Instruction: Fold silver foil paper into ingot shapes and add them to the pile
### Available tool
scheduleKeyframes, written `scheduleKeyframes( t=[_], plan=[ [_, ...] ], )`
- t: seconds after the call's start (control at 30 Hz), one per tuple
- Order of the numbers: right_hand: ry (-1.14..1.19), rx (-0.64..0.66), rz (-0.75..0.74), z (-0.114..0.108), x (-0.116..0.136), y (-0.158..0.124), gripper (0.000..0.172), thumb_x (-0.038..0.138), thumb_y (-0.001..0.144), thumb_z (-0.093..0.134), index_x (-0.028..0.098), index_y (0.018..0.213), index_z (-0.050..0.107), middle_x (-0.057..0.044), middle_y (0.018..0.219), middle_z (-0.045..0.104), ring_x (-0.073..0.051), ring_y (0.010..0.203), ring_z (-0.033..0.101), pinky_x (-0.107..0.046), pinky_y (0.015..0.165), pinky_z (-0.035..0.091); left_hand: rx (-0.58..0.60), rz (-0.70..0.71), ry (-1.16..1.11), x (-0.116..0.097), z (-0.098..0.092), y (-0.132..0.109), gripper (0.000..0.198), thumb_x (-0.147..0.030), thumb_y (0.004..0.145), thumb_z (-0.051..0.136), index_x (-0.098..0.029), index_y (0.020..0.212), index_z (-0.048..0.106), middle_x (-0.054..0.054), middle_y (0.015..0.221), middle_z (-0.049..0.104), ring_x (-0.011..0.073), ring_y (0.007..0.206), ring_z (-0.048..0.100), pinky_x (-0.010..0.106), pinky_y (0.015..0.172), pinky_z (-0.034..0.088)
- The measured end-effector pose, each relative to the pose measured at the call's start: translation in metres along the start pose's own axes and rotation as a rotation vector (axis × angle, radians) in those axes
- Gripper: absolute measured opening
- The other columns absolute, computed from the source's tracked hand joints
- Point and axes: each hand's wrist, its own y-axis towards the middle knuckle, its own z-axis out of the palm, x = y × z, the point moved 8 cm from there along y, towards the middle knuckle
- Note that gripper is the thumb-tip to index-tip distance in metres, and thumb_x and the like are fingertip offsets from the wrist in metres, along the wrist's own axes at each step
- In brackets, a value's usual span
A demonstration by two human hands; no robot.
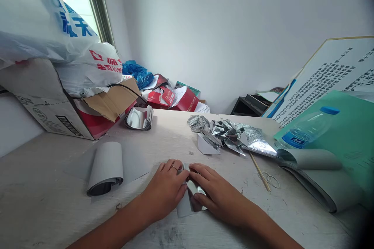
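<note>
At the front middle of the table, a small silver reflective sheet (184,206) lies under both hands, partly curled and shiny on its right side. My left hand (166,190), with a ring on one finger, presses its left part with bent fingers. My right hand (217,196) grips the curled right part between thumb and fingers. The two hands nearly meet at the sheet's far end, and their fingers hide much of it. A rolled stack of grey-white sheets (107,163) rests to the left of my left hand.
Crumpled silver foil scraps (228,134) lie beyond my right hand, near a wooden stick (260,172) and rubber bands (271,179). Rightward are a folded stack of sheets (321,179) and a plastic bottle (312,128). A curled silver stack (138,118) sits beside a cardboard box (55,105).
</note>
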Motion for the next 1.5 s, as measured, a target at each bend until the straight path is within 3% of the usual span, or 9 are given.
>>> scheduleKeyframes(
  t=[0.87,1.3,1.5],
  plan=[
    [-0.057,-0.009,-0.017,0.0024,0.0015,-0.0017,0.052,0.038,0.097,0.049,0.024,0.146,0.044,-0.008,0.154,0.038,-0.026,0.145,0.032,-0.048,0.123,0.033,0.016,0.018,0.014,-0.0023,-0.0022,-0.0024,0.024,-0.020,0.091,0.054,-0.024,0.114,0.056,0.005,0.123,0.053,0.0258,0.117,0.045,0.046,0.097,0.041],
    [-0.057,0.014,-0.036,0.0032,0.0017,-0.0041,0.063,0.048,0.094,0.053,0.023,0.150,0.038,-0.010,0.157,0.032,-0.029,0.147,0.028,-0.051,0.123,0.030,0.011,-0.006,0.013,-0.0036,-0.0055,-0.0019,0.022,-0.018,0.090,0.053,-0.025,0.111,0.057,0.005,0.123,0.054,0.0256,0.118,0.045,0.046,0.097,0.039],
    [-0.021,-0.010,-0.045,0.0010,0.0036,-0.0029,0.057,0.044,0.094,0.055,0.023,0.145,0.044,-0.010,0.154,0.037,-0.027,0.146,0.030,-0.048,0.122,0.032,0.024,0.023,-0.015,-0.0046,-0.0076,-0.0029,0.027,-0.032,0.086,0.066,-0.026,0.111,0.057,0.005,0.123,0.053,0.0266,0.116,0.045,0.047,0.098,0.038]
  ],
)
